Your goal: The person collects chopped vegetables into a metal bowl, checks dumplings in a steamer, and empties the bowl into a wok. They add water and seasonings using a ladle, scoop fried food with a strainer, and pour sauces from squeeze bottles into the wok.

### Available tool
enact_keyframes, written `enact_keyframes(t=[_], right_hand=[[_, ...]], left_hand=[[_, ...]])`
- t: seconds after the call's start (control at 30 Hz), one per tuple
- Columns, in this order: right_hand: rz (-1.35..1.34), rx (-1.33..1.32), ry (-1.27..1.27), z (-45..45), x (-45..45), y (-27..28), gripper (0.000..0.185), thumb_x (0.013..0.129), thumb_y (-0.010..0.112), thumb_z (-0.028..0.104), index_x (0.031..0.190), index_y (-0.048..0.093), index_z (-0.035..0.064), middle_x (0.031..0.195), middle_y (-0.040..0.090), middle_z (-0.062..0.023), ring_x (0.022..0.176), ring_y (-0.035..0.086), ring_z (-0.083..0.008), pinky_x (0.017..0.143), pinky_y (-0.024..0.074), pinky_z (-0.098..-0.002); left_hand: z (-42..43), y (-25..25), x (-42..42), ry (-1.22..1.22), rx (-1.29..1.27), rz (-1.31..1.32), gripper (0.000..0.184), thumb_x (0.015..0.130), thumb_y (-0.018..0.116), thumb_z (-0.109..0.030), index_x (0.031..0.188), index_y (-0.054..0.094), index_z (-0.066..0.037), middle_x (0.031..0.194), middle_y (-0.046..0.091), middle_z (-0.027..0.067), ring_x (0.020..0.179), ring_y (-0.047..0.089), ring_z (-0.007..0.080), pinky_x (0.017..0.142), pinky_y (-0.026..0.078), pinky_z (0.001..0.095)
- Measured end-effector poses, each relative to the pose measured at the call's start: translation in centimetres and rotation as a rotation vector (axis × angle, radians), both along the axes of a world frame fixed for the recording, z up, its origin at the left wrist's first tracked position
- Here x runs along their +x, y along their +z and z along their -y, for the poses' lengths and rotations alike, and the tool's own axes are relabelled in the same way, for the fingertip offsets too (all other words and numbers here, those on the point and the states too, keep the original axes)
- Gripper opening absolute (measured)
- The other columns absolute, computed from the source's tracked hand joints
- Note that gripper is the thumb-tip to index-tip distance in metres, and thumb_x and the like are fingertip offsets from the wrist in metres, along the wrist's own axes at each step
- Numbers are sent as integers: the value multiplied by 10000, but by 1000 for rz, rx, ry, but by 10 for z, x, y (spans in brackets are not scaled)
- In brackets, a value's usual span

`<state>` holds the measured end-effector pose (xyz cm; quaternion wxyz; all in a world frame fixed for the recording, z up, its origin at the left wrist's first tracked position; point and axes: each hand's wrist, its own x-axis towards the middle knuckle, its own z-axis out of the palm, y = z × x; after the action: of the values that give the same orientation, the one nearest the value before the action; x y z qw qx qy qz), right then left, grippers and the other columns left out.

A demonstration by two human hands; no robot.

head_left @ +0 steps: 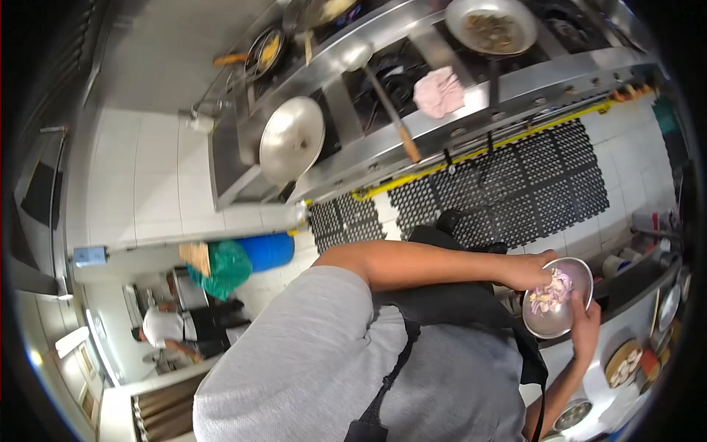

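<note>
A round metal bowl [577,274] at the right holds sliced purple onion [560,282] mixed with pale pieces I cannot name. My right hand [585,324] grips its lower right rim, with the thumb over the inner wall. From the upper left, my left hand [529,272] reaches over the rim, its fingers curled beside the onion. Whatever those fingers hold is hidden. The bowl is held up off the counter, tilted so its inside shows.
Along the top runs a stove [449,132] with a pan of food [492,29], a bare pan [291,140], a ladle [394,114] and a pink cloth [440,92]. Black mats [508,180] cover floor. A co-worker [169,328] is at left; a counter [604,383] lies lower right.
</note>
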<state>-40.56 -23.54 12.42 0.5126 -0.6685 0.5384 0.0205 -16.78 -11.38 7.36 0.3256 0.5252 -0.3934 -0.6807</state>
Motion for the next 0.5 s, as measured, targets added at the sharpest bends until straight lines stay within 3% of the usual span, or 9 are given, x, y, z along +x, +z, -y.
enact_keyframes(t=[0.07, 0.17, 0.23, 0.3, 0.37, 0.4, 0.43, 0.47, 0.5], right_hand=[[-4, 87, 100, -16, 30, -29, 422, 1023, 622, 345, 1091, 672, -69, 941, 697, -121, 867, 576, -167, 815, 485, -343], [-28, 109, 214, -34, 57, -57, 435, 1012, 638, 377, 937, 664, -51, 790, 629, -30, 755, 504, -112, 707, 451, -303], [-63, 188, 200, -50, 79, -51, 440, 1022, 622, 355, 960, 664, -79, 786, 643, -57, 743, 505, -129, 699, 453, -327], [17, 213, 108, -71, 87, -62, 441, 1020, 626, 356, 935, 662, -75, 766, 622, -42, 741, 492, -118, 684, 441, -323], [14, 195, 60, -92, 91, -68, 439, 1017, 631, 357, 920, 660, -70, 752, 606, -31, 735, 481, -111, 674, 432, -322], [-23, 164, 59, -102, 95, -69, 437, 1015, 634, 357, 918, 659, -67, 747, 601, -28, 730, 477, -110, 670, 429, -323], [-62, 136, 53, -110, 97, -70, 434, 1014, 637, 357, 915, 658, -65, 742, 596, -25, 726, 473, -109, 667, 426, -324], [-106, 136, 93, -114, 94, -74, 416, 1009, 646, 356, 927, 673, -51, 737, 598, -24, 717, 475, -106, 672, 426, -314], [-119, 167, 54, -125, 89, -80, 411, 1011, 644, 355, 929, 676, -47, 734, 597, -22, 715, 476, -106, 671, 425, -312]], left_hand=[[-34, -8, 25, 51, -15, -74, 791, 977, 541, -540, 1522, 296, -23, 1364, 557, 210, 1140, 637, 298, 970, 504, 366], [-102, -76, 59, 243, 102, -143, 787, 984, 513, -625, 1524, 350, -76, 1409, 536, 161, 1090, 662, 272, 916, 527, 371], [-158, -116, 104, 332, 340, -141, 685, 1003, 515, -584, 1499, 421, -121, 1412, 545, 121, 1045, 677, 232, 882, 535, 367], [-268, -226, 140, 675, 407, -300, 538, 1002, 555, -478, 1398, 539, -113, 1295, 630, 87, 1017, 694, 208, 819, 557, 349], [-375, -307, 186, 1053, 503, -177, 342, 997, 539, -305, 1272, 617, -117, 1109, 672, 38, 904, 705, 192, 746, 557, 352], [-384, -301, 218, 1071, 925, 255, 284, 960, 574, -246, 1193, 642, -100, 1003, 661, 48, 770, 674, 178, 643, 544, 340], [-419, -299, 237, 1238, 766, 291, 273, 937, 613, -257, 1145, 647, -85, 908, 649, 60, 688, 625, 164, 535, 500, 313], [-470, -342, 270, 1117, 840, 526, 276, 930, 646, -279, 1124, 653, -84, 826, 631, 64, 656, 614, 163, 464, 455, 288], [-445, -295, 284, 1319, 1005, 451, 337, 928, 684, -313, 1178, 625, -94, 925, 630, 56, 716, 625, 170, 529, 484, 316]])
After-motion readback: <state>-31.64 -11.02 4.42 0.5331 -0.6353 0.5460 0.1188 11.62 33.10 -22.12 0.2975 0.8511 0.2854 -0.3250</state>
